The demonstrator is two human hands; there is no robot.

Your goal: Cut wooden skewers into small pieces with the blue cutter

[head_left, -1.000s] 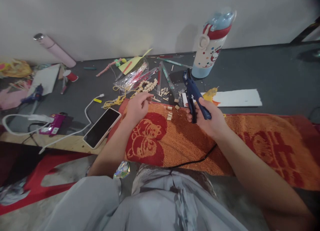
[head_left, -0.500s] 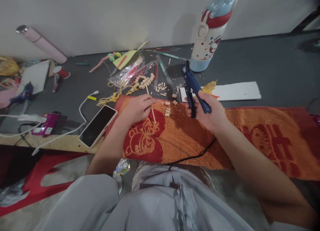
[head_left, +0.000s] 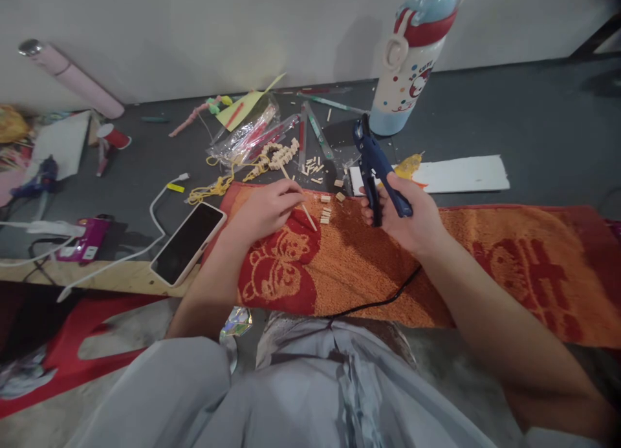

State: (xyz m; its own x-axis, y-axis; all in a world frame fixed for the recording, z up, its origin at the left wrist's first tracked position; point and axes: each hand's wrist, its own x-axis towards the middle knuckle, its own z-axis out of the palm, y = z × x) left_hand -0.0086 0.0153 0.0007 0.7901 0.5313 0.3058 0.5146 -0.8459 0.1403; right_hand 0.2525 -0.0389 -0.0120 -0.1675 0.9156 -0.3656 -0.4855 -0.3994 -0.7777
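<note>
My left hand [head_left: 266,207] is closed in a pinch round a thin pale wooden stick [head_left: 309,218], whose lower end slants over the orange towel [head_left: 369,267]. My right hand [head_left: 418,216] grips a dark blue plier-like hand cutter [head_left: 385,167], jaws up and handles spread apart. Between the hands, short cut wooden pieces [head_left: 325,216] lie in small groups on the towel. More loose bits [head_left: 314,166] are scattered on the dark table beyond. A chain of small wooden pieces [head_left: 284,154] with yellow yarn [head_left: 213,188] lies past my left hand.
A tall cartoon bottle [head_left: 402,79] stands behind the cutter. At right lies a white strip [head_left: 466,174], with a yellow glue-gun-like item [head_left: 409,167] by it. A phone [head_left: 188,244], white cable [head_left: 156,205] and purple power socket [head_left: 92,239] are at left. Plastic packets [head_left: 250,134] lie at the back.
The stick in my left hand has swung, its lower end moving right and slightly up toward the small pieces. My right hand still holds the cutter in nearly the same place.
</note>
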